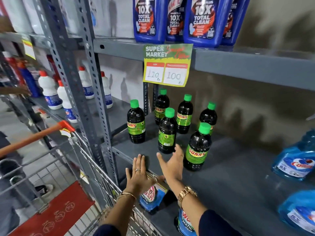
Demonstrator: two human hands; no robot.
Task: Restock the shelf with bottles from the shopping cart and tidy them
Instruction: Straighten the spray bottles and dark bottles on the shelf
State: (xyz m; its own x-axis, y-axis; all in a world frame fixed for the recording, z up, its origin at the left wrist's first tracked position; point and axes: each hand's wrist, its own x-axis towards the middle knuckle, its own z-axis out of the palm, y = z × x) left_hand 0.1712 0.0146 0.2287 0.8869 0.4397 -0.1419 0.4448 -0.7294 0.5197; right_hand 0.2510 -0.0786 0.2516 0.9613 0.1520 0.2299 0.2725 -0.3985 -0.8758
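Note:
Several dark bottles with green caps and green "Sunny" labels stand loosely on the grey shelf [230, 176]. One bottle [135, 123] is at the left, one [167, 132] in the middle, one [197, 149] nearest the front. My right hand [171, 163] is open, fingers spread, just in front of the middle bottle and left of the front one, touching neither. Flat at the shelf's front edge, my left hand [139, 172] is open and holds nothing. The shopping cart [81, 160] with an orange handle stands at the lower left.
A yellow-green price sign [167, 64] hangs from the shelf above, where blue "10X Total Clean" bottles [199, 21] stand. Blue liquid bottles [296, 162] sit at the right of the shelf. White bottles with red caps [48, 91] fill the neighbouring bay. Blue pouches [153, 198] lie below.

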